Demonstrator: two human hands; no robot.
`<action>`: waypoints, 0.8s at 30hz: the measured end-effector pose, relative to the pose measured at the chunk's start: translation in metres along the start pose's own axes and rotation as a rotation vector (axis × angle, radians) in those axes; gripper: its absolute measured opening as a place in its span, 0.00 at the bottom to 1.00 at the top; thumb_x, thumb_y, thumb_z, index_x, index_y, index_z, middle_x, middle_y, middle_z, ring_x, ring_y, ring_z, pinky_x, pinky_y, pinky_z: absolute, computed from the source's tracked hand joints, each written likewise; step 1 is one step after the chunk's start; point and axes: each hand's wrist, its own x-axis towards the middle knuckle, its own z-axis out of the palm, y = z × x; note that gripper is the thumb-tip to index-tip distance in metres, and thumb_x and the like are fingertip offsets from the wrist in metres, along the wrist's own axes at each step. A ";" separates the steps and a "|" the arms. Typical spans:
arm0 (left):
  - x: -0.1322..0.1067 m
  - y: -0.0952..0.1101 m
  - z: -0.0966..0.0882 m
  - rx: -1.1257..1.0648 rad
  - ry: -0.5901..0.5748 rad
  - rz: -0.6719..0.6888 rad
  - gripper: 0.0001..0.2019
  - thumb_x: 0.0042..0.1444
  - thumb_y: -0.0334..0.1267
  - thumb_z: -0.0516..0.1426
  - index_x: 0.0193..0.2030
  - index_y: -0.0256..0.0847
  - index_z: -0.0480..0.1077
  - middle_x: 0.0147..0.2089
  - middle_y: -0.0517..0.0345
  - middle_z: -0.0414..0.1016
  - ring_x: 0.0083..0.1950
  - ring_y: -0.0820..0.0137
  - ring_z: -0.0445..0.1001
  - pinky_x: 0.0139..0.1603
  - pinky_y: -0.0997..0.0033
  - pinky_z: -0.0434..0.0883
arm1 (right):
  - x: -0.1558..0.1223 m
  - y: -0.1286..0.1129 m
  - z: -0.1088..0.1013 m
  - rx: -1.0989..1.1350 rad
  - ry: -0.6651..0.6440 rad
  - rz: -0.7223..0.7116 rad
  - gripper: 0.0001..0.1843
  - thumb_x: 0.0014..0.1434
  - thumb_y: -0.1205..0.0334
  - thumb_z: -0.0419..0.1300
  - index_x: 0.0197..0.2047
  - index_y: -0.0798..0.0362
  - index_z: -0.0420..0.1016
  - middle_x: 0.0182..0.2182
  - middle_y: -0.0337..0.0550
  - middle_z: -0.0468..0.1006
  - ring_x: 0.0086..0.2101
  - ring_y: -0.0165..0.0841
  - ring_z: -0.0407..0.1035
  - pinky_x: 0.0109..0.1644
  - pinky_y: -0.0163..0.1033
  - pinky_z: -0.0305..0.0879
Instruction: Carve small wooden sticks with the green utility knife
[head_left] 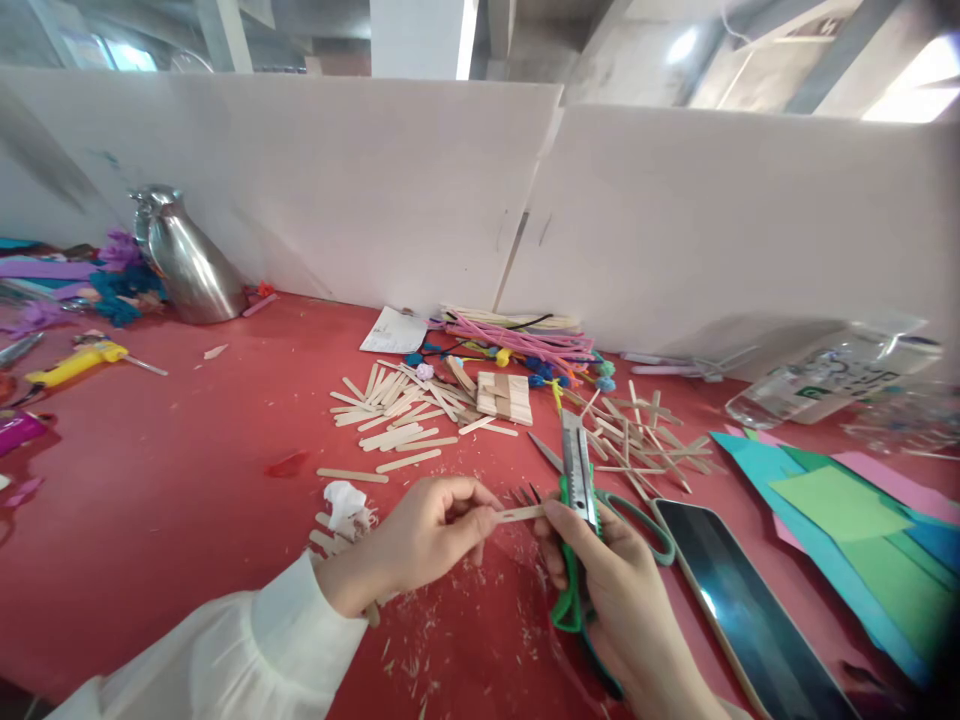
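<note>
My left hand pinches one end of a thin wooden craft stick held level above the red table. My right hand is wrapped round a green utility knife, its blade end pointing up and away, with my thumb resting on the stick's other end. Wood shavings are scattered on the table under my hands. A pair of green-handled scissors lies just behind my right hand.
Loose craft sticks and a glued stick panel lie beyond my hands, with pipe cleaners. A phone and coloured paper sheets sit at the right. A steel jug and yellow tool are far left.
</note>
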 end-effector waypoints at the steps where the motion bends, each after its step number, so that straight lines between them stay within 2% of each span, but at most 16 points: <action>1: 0.001 0.000 -0.001 -0.030 -0.019 -0.023 0.16 0.60 0.46 0.48 0.27 0.37 0.64 0.21 0.65 0.61 0.21 0.79 0.58 0.23 0.78 0.56 | 0.000 0.001 -0.001 0.002 0.006 -0.009 0.19 0.41 0.51 0.68 0.25 0.55 0.67 0.16 0.34 0.69 0.15 0.22 0.57 0.17 0.27 0.53; 4: 0.003 0.003 -0.004 -0.096 -0.054 -0.109 0.19 0.59 0.47 0.48 0.22 0.37 0.61 0.18 0.66 0.59 0.19 0.80 0.55 0.21 0.78 0.55 | 0.000 0.004 -0.003 -0.006 -0.019 -0.045 0.18 0.42 0.51 0.68 0.29 0.55 0.69 0.14 0.33 0.68 0.15 0.23 0.56 0.18 0.28 0.54; 7: 0.003 0.006 -0.007 -0.161 -0.062 -0.166 0.11 0.54 0.42 0.54 0.26 0.37 0.63 0.19 0.68 0.58 0.18 0.81 0.54 0.21 0.79 0.53 | 0.001 0.007 -0.006 -0.031 -0.041 -0.084 0.18 0.44 0.52 0.67 0.32 0.55 0.71 0.13 0.31 0.66 0.16 0.23 0.57 0.19 0.28 0.54; 12: 0.002 0.003 -0.007 -0.162 -0.155 -0.130 0.04 0.51 0.35 0.56 0.31 0.37 0.66 0.25 0.65 0.66 0.25 0.79 0.62 0.26 0.80 0.59 | 0.001 0.009 -0.008 -0.089 -0.009 -0.120 0.17 0.46 0.51 0.65 0.35 0.54 0.71 0.15 0.30 0.65 0.17 0.23 0.55 0.18 0.28 0.53; 16: 0.002 -0.005 -0.001 -0.128 -0.227 -0.092 0.05 0.51 0.35 0.58 0.29 0.37 0.65 0.26 0.62 0.70 0.28 0.76 0.68 0.32 0.76 0.64 | -0.002 0.008 -0.006 -0.170 -0.057 -0.123 0.17 0.48 0.51 0.64 0.35 0.54 0.70 0.15 0.29 0.63 0.15 0.22 0.53 0.17 0.29 0.52; 18: 0.003 -0.007 0.002 -0.134 -0.150 -0.073 0.06 0.51 0.37 0.58 0.29 0.37 0.65 0.27 0.60 0.71 0.30 0.74 0.69 0.33 0.75 0.64 | -0.003 0.008 -0.003 -0.217 -0.097 -0.124 0.17 0.49 0.49 0.63 0.34 0.54 0.69 0.15 0.29 0.63 0.15 0.23 0.54 0.16 0.29 0.51; 22: 0.004 -0.009 0.006 -0.212 0.100 -0.008 0.08 0.52 0.39 0.58 0.32 0.37 0.67 0.30 0.60 0.71 0.31 0.73 0.68 0.34 0.73 0.64 | -0.006 0.007 0.004 -0.321 -0.152 -0.098 0.19 0.48 0.47 0.62 0.36 0.55 0.69 0.14 0.29 0.62 0.15 0.24 0.55 0.16 0.29 0.52; 24: 0.005 -0.009 0.007 -0.237 0.165 0.013 0.08 0.51 0.40 0.59 0.32 0.37 0.68 0.31 0.60 0.71 0.33 0.73 0.68 0.37 0.73 0.64 | -0.008 0.006 0.007 -0.369 -0.157 -0.088 0.18 0.47 0.48 0.63 0.33 0.54 0.68 0.14 0.29 0.62 0.15 0.24 0.56 0.17 0.29 0.52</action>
